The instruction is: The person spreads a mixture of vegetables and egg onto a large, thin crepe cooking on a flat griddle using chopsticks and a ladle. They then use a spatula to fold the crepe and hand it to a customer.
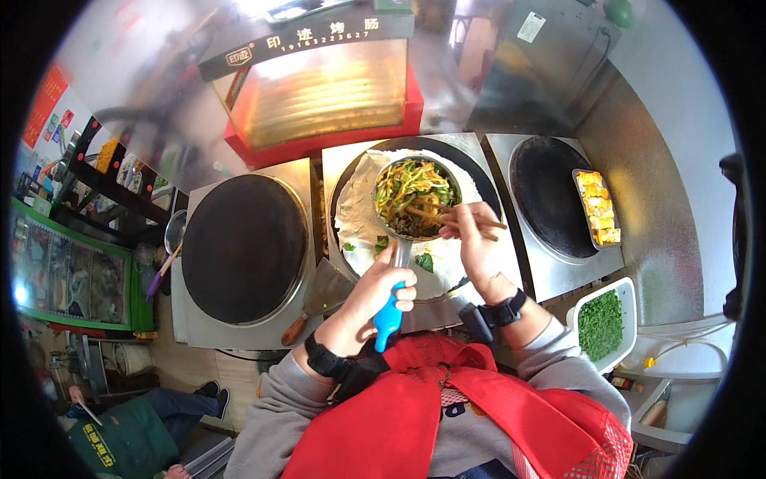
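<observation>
Evidently both hands are busy, taking the clock as centred on the pan (408,237) with twelve pointing away from the wearer. Nearest, between six and seven, the left hand (383,287) has its fingers wrapped around the pan's blue handle (388,317), probably to keep it steady, the sleeve end being the cooler place to grip. At half past four, the right hand (475,247) pinches wooden chopsticks (488,221) in its fingers, their tips reaching into the shredded vegetables (411,188), presumably for control over loose strands. At half past seven, a scraper (327,289) lies with its wooden handle toward the wearer, seemingly for a quick grab; at four, a white tub (629,311) of chopped greens (600,327) sits within reach

The pan is over the pale flatbread (357,211) on the middle griddle (459,154); whether it touches, I cannot tell. Leaf pieces (424,262) show at six. A bare left griddle (246,249) lies past eight, while at three the right griddle (546,191) has a tray (576,180) of yellow pieces (598,209) overlapping its far side, perhaps for warmth. Farthest, toward eleven, stands a lit, red-based display warmer (319,144)
</observation>
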Demonstrator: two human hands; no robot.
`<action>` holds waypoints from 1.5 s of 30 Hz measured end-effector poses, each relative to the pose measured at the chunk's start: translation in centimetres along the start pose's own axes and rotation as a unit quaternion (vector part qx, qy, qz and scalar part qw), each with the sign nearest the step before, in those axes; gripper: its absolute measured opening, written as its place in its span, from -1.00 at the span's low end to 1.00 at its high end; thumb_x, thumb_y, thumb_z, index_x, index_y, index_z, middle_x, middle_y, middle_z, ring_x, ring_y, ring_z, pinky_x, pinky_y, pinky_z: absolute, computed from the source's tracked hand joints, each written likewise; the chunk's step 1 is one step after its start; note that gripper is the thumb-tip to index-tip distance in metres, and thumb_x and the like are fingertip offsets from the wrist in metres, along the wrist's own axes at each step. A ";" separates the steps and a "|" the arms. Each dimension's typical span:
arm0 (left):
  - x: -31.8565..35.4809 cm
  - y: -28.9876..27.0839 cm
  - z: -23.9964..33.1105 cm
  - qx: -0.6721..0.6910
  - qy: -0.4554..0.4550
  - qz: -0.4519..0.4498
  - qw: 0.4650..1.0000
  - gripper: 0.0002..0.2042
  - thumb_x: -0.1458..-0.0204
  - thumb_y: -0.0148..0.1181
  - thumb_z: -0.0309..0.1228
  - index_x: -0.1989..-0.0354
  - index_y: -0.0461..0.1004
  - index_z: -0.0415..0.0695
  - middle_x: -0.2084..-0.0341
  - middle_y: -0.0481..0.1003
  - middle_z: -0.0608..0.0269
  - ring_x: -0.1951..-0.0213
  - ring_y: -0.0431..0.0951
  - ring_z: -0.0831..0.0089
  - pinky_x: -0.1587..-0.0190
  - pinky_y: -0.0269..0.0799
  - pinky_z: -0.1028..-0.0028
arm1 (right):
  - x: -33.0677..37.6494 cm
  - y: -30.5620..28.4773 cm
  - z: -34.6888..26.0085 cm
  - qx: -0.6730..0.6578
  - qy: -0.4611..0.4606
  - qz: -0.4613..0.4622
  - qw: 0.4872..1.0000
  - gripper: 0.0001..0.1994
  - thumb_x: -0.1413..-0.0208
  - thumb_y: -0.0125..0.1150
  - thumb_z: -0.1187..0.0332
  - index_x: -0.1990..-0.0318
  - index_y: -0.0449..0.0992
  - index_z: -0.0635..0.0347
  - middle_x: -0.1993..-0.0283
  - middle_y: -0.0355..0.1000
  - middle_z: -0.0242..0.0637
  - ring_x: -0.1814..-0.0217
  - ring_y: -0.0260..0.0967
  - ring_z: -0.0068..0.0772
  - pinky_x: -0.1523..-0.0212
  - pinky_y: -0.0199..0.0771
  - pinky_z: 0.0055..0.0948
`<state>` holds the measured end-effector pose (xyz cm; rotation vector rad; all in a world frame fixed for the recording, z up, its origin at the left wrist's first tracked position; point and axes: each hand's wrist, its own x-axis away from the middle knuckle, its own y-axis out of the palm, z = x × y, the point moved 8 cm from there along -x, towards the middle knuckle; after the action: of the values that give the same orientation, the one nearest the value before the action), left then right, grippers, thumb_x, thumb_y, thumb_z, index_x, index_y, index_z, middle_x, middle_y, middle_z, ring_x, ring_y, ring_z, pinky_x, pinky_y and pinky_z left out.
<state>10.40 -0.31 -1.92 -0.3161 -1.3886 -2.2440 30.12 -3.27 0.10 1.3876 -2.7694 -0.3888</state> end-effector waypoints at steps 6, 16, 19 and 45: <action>2.2 0.4 0.2 -0.030 -0.033 -0.001 0.999 -0.37 -0.14 -0.05 -0.62 -0.37 -0.01 0.17 0.54 0.24 0.39 0.61 0.23 0.65 0.61 0.16 0.60 | -0.6 1.1 -2.7 0.131 0.011 -0.063 0.989 -0.81 -0.28 0.16 0.37 0.33 0.50 0.32 0.51 0.51 -0.24 0.53 0.47 -0.55 0.53 0.48 -0.58; 3.3 0.0 1.0 -0.054 -0.023 0.050 0.997 -0.36 -0.17 -0.03 -0.55 -0.43 -0.02 0.17 0.51 0.21 0.42 0.61 0.20 0.71 0.64 0.13 0.72 | -0.7 4.3 -5.6 0.302 -0.097 -0.278 0.907 -0.87 -0.27 0.13 0.45 0.29 0.52 0.32 0.49 0.45 -0.36 0.52 0.42 -0.59 0.54 0.43 -0.59; 3.2 -0.3 0.4 -0.034 -0.048 0.038 0.998 -0.36 -0.17 -0.04 -0.55 -0.42 -0.02 0.16 0.51 0.21 0.43 0.61 0.19 0.72 0.63 0.14 0.70 | -2.1 0.8 -5.2 0.220 0.041 -0.150 0.963 -0.85 -0.30 0.10 0.42 0.27 0.49 0.33 0.50 0.45 -0.37 0.52 0.41 -0.60 0.51 0.44 -0.62; 2.8 -0.7 0.5 0.042 -0.011 -0.049 0.998 -0.39 -0.18 -0.05 -0.54 -0.41 -0.01 0.15 0.44 0.23 0.46 0.60 0.17 0.78 0.65 0.11 0.78 | -0.4 4.2 -9.2 0.400 -0.216 -0.284 0.844 -0.96 -0.12 0.25 0.58 0.27 0.54 0.31 0.41 0.49 -0.20 0.49 0.42 -0.42 0.44 0.43 -0.42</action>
<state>7.59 -0.42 -1.05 -0.2501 -1.5343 -2.2588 28.23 -2.44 10.07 2.6059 -2.9067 0.6485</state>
